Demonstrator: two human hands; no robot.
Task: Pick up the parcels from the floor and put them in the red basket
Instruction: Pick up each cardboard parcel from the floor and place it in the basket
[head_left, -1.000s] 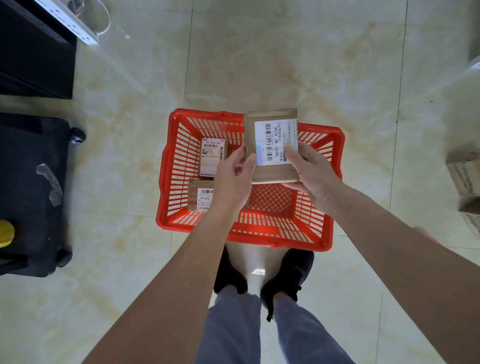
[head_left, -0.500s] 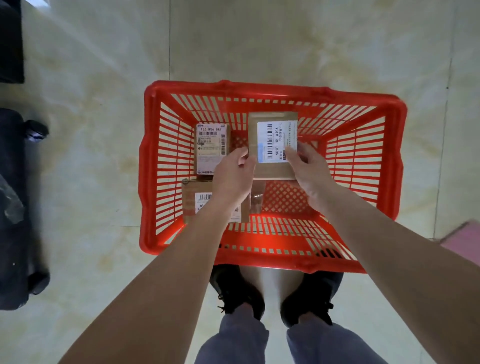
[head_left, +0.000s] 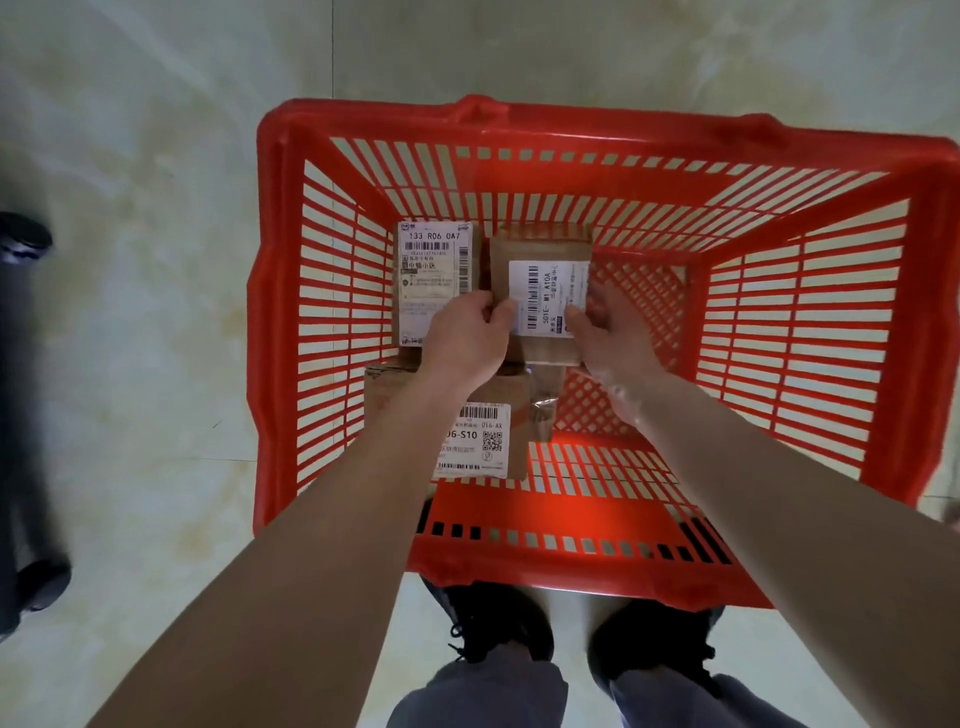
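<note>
Two parcels already lie in the red basket (head_left: 275, 322) — far-left parcel (head_left: 434, 270), near-left parcel (head_left: 483, 431). Your left hand (head_left: 467, 345) and right hand (head_left: 610, 338) pinch a third parcel (head_left: 543, 260) low inside, not yet released. Floor parcels — none in view.

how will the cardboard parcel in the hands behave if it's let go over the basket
The cardboard parcel looks stiff: its edges stay straight with the left hand and right hand pinching only its sides. Probably light, since fingertips carry it. Flat-sided, so it should land in the red basket without rolling.
</note>
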